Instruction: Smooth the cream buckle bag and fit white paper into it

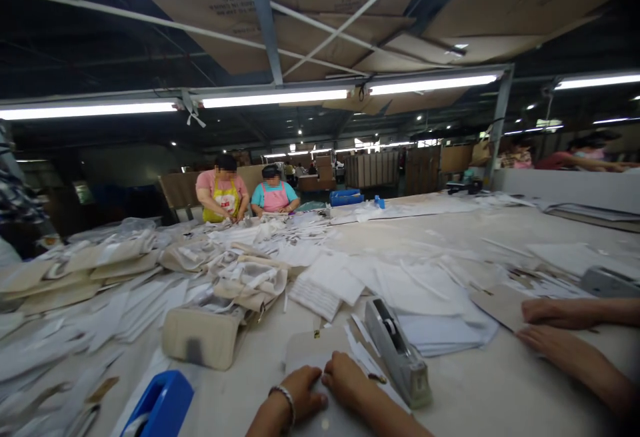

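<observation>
Under both hands (325, 384) lies a flat pale card (313, 350).

Grey tape dispenser (397, 350) standing just right of the hands, blue dispenser (159, 405) sitting at the left, paper piles (330, 284) crowding ahead, bare table (500, 384) lying open between dispenser and co-worker's hands (555, 327).

Counter (500, 384): long, pale, strewn with white sheets.
Grey tape dispenser (397, 350): near the front edge, angled away.
Blue tape dispenser (160, 407): at the near left.
Beige pouch (203, 337): lying flat, left of centre.
Two people in aprons (245, 194): at the counter's far end.
Co-worker's forearms (575, 337): resting on the counter at right.
</observation>
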Tool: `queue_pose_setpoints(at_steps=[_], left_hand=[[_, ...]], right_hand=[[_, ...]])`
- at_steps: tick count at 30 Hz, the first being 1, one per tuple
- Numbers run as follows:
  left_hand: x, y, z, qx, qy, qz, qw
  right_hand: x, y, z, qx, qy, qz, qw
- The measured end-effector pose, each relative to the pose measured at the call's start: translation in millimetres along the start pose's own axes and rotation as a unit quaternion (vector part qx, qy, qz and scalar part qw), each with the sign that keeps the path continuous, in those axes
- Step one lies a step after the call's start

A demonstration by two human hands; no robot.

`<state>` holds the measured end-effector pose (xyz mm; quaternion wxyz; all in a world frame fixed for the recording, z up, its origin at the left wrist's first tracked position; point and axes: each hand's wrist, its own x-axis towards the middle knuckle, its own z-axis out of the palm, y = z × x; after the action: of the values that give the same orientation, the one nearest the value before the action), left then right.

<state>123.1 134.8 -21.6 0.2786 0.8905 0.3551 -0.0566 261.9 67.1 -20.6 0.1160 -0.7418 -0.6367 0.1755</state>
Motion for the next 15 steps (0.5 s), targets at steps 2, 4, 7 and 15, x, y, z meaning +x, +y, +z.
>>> queue_pose_setpoints(at_steps=[2, 4, 7, 15], left_hand=[[2, 1, -4, 0.028, 0.003, -0.023, 0.999], [3, 4, -7, 0.058, 0.006, -0.041, 0.997], [6, 9, -12, 0.090, 0.001, -0.053, 0.995], [19, 8, -18, 0.115, -0.014, -0.044, 0.992]], right_hand=[[1, -1, -2, 0.001, -0.005, 0.004, 1.000], [2, -1, -5, 0.000, -0.016, 0.008, 1.000], [5, -1, -12, -0.004, -0.048, 0.010, 0.999], [11, 6, -26, -0.013, -0.100, -0.026, 0.995]])
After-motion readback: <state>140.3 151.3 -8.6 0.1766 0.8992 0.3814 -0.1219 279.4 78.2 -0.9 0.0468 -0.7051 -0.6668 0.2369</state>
